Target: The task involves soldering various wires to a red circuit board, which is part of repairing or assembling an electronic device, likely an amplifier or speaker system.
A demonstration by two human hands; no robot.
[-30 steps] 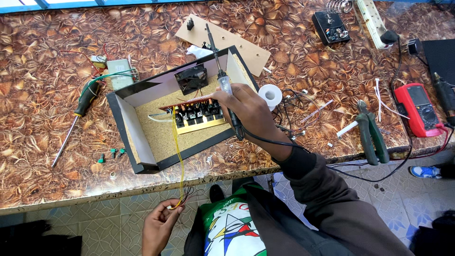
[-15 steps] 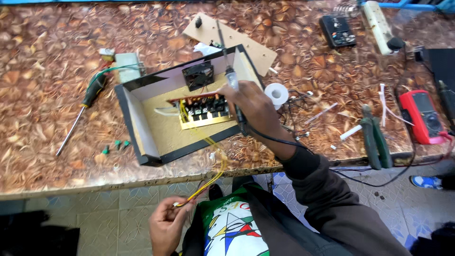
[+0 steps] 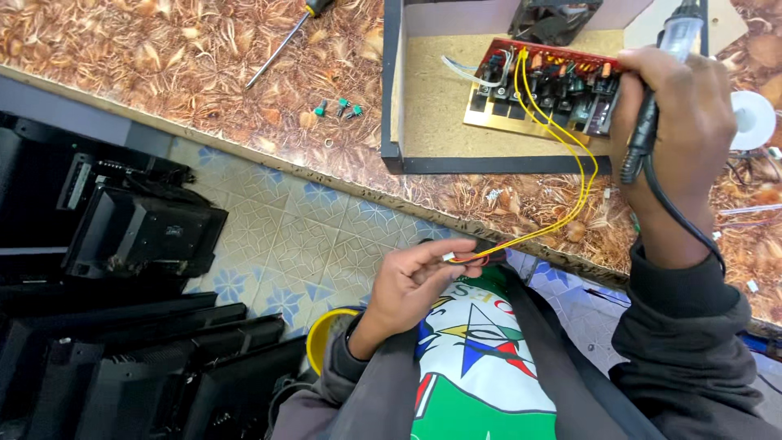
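Note:
My left hand (image 3: 419, 281) is below the table edge, pinching the small connector at the end of the yellow wires (image 3: 562, 155). The wires run up over the edge to a circuit board (image 3: 546, 85) lying inside a black-rimmed open case (image 3: 432, 114). My right hand (image 3: 672, 114) is above the board's right end, closed around a soldering iron (image 3: 680, 33) with a clear handle and a black cord (image 3: 676, 220) hanging down along my sleeve.
A screwdriver (image 3: 285, 41) and three small green parts (image 3: 338, 107) lie on the patterned tabletop left of the case. A white roll (image 3: 753, 118) sits at the right. Black monitors (image 3: 130, 236) are stacked on the tiled floor at the left, and a yellow tub (image 3: 326, 334) is by my left arm.
The view has swung down and left, so the floor and the monitors now show. My left hand has risen closer to the table edge with the yellow wires; my right hand stays on the iron.

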